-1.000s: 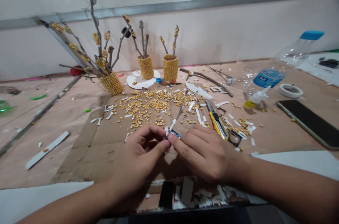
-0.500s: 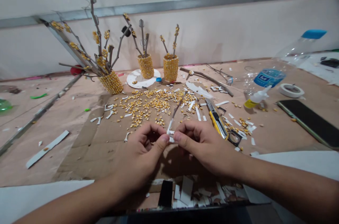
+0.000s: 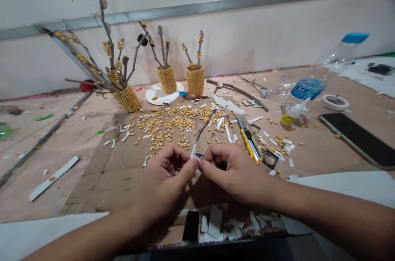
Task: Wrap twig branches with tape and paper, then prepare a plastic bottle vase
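The left hand [image 3: 171, 172] is closed in a fingertip pinch, thumb against the curled fingers, and grips the lower end of a thin twig [image 3: 202, 132]. The right hand [image 3: 231, 170] meets it from the other side: its thumb and index finger are drawn together, the other fingers curled, and it appears to pinch a narrow white strip [image 3: 198, 155] with a blue patch; the exact contact is partly hidden by the thumbs. The twig stands tilted between the two hands, above the cardboard [image 3: 101, 170], its upper tip pointing toward the loose corn kernels [image 3: 179, 123]. White material covers its lower part. Judged from this grip, the step in hand is wrapping the strip around the twig's base. The next move calls for a steady left pinch to prevent the twig from turning, and for light, even tension from the right so that each turn lies flat; a slack strip could unwind or slip off the end. The utility knife [image 3: 251, 143] lies beyond the right hand with the small glue bottle [image 3: 293, 113] farther off; neither is touched by either hand.
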A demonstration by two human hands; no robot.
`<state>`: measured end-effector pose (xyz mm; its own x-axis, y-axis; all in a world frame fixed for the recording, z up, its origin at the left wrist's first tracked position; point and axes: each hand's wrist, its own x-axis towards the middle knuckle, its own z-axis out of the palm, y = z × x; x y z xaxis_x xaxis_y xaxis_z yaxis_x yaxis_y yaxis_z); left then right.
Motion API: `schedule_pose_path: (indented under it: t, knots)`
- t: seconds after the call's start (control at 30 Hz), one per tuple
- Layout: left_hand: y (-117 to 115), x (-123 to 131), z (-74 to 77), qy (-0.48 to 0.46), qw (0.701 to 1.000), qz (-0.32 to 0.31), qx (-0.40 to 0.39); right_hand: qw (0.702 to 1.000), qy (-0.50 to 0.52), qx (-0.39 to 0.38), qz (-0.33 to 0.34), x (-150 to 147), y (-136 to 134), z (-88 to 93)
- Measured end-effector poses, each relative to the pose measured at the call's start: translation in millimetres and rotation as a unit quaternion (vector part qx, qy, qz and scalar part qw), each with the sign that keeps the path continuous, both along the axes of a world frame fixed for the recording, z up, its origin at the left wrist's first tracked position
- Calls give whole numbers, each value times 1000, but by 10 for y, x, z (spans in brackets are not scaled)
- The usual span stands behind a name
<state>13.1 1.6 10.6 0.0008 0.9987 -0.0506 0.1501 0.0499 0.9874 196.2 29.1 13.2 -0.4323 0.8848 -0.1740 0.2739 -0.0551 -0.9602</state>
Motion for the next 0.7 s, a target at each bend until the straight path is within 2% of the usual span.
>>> schedule_pose_path:
  t: [0.13,0.4,0.7]
  knots:
    - [29,-26,-26,60,998,-8,25,999,24,35,-13,-9,-22,-17]
    - [38,-84,-91,138,982,-76,101,982,16,187,-18,-33,-68,-53]
    - [64,1,-117,14,996,-36,77,945,48,318,-54,-72,-98,-172]
